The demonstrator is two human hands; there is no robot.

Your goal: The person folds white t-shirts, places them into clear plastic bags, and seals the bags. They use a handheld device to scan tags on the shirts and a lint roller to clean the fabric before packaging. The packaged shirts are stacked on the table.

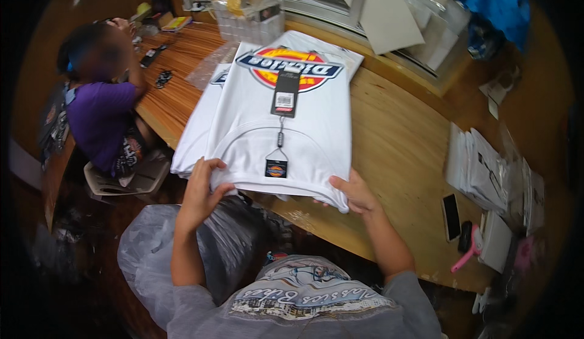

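A folded white T-shirt (243, 105) with a red, yellow and blue printed logo lies in front of me, its neckline toward me. On it rests a black hang tag (285, 94), tied by a cord to the small dark neck label (276, 169). My left hand (205, 184) grips the shirt's near left corner between thumb and fingers. At the near right corner, my right hand (356, 192) pinches the edge, thumb on top and most fingers hidden beneath. More folded white shirts (193, 135) lie under it and to its left.
A person in purple (100, 108) sits at the table's left side. Packaged white shirts (477, 169), a phone (451, 217) and a pink-handled tool (473, 248) lie at the right. A clear bag (252, 20) stands at the back. A grey plastic sack (152, 242) stands below, left of me.
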